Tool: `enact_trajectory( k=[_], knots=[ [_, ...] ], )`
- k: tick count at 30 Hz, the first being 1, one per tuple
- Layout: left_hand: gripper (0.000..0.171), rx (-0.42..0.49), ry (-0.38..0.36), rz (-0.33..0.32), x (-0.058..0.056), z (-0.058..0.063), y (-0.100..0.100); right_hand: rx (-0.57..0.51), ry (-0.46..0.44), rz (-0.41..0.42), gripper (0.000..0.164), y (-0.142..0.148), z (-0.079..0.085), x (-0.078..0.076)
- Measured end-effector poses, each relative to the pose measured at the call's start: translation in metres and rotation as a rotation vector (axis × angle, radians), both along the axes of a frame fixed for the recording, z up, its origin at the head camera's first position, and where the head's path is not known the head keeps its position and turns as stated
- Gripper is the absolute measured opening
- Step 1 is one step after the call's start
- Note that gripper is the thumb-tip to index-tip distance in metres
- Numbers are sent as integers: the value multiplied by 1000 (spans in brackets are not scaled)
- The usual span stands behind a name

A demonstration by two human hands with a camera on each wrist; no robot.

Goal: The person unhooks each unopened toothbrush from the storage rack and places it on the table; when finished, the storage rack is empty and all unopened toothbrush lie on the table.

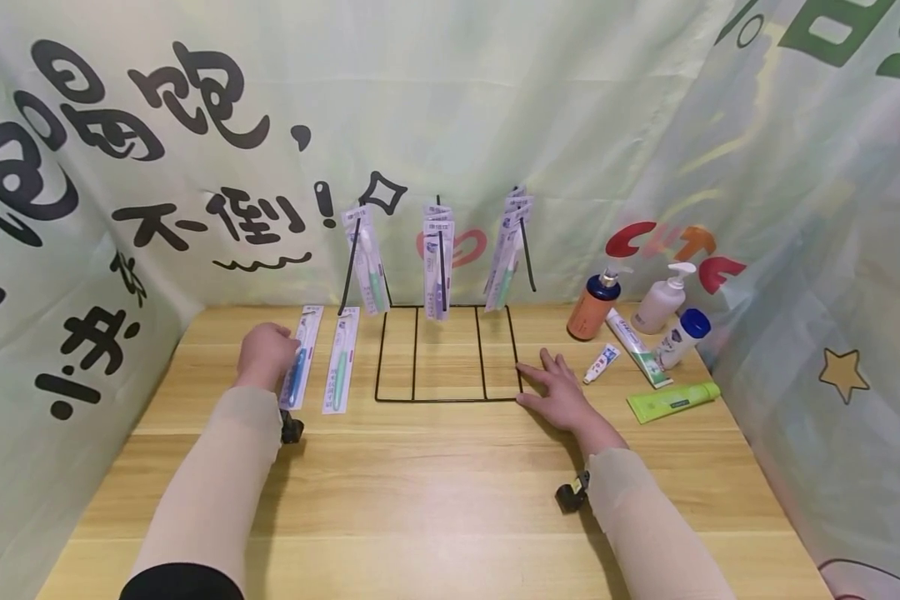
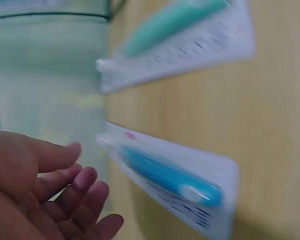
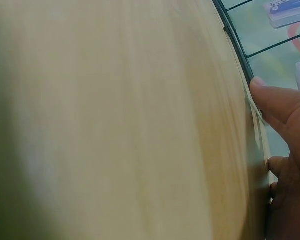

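My left hand (image 1: 266, 354) hovers beside a packaged blue toothbrush (image 1: 298, 371) lying on the table at the left. In the left wrist view its fingers are loosely bent, with a gap between them and the pack. Just right of that pack lies a packaged green toothbrush (image 1: 341, 362). A black wire rack (image 1: 446, 401) stands at the back middle. Toothbrush packs hang from its hooks in three places: left (image 1: 367, 262), middle (image 1: 437, 267) and right (image 1: 506, 254). With fingers spread, my right hand (image 1: 562, 398) touches the rack's front right corner.
On the right side of the table (image 1: 435, 483) stand an orange pump bottle (image 1: 587, 312), a pale pump bottle (image 1: 658, 304) and a blue-capped bottle (image 1: 678, 337). Nearby lie a small tube (image 1: 602, 363), a toothpaste tube (image 1: 639, 348) and a green tube (image 1: 673, 402). Printed cloth (image 1: 450, 108) hangs behind.
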State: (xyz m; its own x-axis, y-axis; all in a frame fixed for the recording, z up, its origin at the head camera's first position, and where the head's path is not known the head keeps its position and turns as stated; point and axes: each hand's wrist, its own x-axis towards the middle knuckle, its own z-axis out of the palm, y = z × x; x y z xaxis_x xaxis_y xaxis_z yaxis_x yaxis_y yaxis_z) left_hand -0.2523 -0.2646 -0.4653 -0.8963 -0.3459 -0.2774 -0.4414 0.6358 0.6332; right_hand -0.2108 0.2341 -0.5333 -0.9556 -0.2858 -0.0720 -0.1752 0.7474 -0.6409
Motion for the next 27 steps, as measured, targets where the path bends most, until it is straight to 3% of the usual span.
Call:
enact_trajectory(
  k=[10,17,20,27],
  knots=[
    [44,210,426,-72,-8,36,49,-8,2,-2,61,2,1,2],
    [49,413,644,-60,-9,50,88,-26,-4,-2,61,1,0,2],
    [51,437,671,-87,-14,53,98,-26,-8,-5,61,1,1,2],
    [42,519,612,-105,-25,52,108,-25,-5,-2,61,0,1,2]
  ],
)
